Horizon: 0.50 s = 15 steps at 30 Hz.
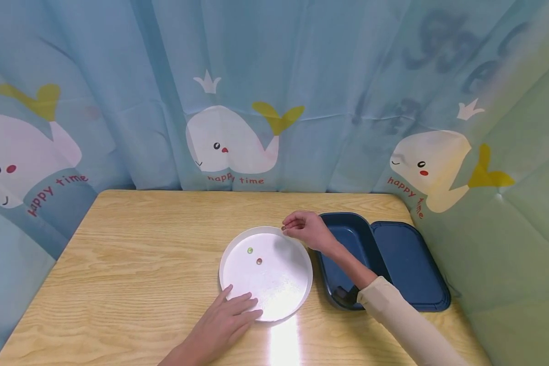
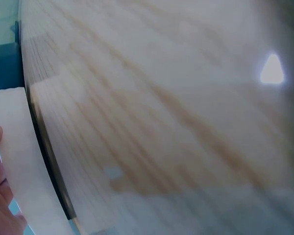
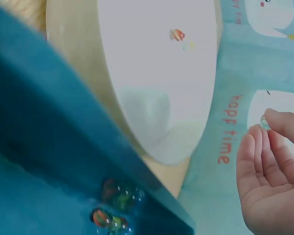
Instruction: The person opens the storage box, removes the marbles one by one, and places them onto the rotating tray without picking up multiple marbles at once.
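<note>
A round white plate [image 1: 283, 300] with a raised rim lies on the table, bearing a green marble [image 1: 250, 250] and a reddish-brown marble [image 1: 259, 261]. Above its far right rim, my right hand [image 1: 310, 231] pinches a small glass marble [image 3: 265, 122] between thumb and fingertips. My left hand [image 1: 231, 317] rests over the plate's near left rim, fingers spread and fairly straight. Beside the plate on the right stands a dark blue box [image 1: 327, 274], partly hidden under my right forearm. Several marbles [image 3: 110, 219] lie inside it, seen in the right wrist view.
A flat dark blue lid [image 1: 409, 264] lies right of the box, touching or nearly touching it. The wooden table [image 1: 132, 264] extends left of the plate. A blue curtain [image 1: 338, 76] with whale prints hangs behind the table and along its sides.
</note>
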Motion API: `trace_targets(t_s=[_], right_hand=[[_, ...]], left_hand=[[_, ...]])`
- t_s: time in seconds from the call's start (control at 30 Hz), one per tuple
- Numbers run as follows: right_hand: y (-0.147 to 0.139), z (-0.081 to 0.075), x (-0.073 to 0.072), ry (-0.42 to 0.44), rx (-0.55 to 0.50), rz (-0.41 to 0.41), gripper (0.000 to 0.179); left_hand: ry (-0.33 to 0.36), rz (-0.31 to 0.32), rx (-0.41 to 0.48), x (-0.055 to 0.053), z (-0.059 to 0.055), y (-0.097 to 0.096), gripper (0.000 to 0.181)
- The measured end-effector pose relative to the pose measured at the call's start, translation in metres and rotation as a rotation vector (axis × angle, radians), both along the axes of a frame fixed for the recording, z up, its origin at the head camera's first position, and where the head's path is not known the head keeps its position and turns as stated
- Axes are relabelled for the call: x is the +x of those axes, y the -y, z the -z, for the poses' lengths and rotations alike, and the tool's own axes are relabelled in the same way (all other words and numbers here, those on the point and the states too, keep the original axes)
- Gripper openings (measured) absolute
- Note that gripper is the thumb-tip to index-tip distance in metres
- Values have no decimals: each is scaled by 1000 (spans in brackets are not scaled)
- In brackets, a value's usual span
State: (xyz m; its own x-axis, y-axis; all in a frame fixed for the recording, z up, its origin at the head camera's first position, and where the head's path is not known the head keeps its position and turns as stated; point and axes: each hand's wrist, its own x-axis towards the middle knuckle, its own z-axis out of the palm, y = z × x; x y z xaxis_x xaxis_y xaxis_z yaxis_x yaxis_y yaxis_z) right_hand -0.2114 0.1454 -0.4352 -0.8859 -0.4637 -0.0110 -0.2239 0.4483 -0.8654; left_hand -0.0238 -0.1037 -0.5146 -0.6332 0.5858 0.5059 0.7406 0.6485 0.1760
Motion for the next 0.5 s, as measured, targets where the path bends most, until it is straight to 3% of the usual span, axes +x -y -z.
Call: trace_targets(t_s=[0.5], right_hand=[[28, 12, 1, 1, 104, -86, 8]], left_hand=[[-29, 18, 15, -1, 0, 0, 43]])
